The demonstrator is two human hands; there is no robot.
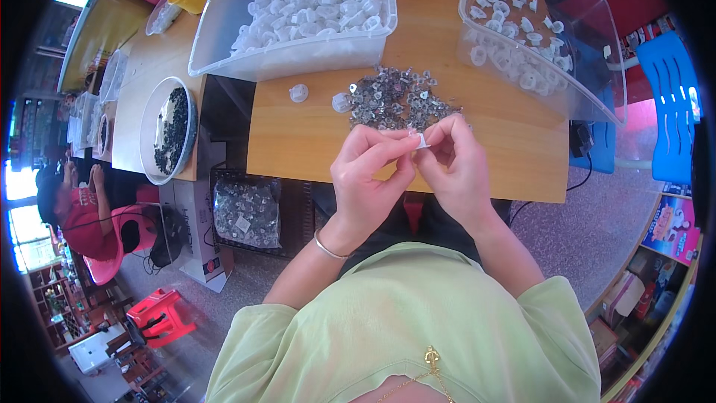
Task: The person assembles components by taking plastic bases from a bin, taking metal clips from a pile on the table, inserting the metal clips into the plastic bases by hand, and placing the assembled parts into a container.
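Note:
My left hand (375, 168) and my right hand (455, 172) meet above the near edge of the wooden table. Between their fingertips they pinch a small white plastic part (422, 141), mostly covered by the fingers. Just beyond my hands lies a heap of small metal pieces (395, 97). At the heap's left edge rests a translucent white plastic part (341, 102), and another white part (299, 92) lies farther left. Behind them stands a clear tub (298, 60) piled with similar white parts (313, 4).
A second clear bin (589, 97) with fewer white parts stands at the far right. On a side table to the left is a round bowl (146, 142) of small black pieces. Below sits a bag of metal pieces (246, 209). A red stool (160, 317) and a seated person (82, 216) are left.

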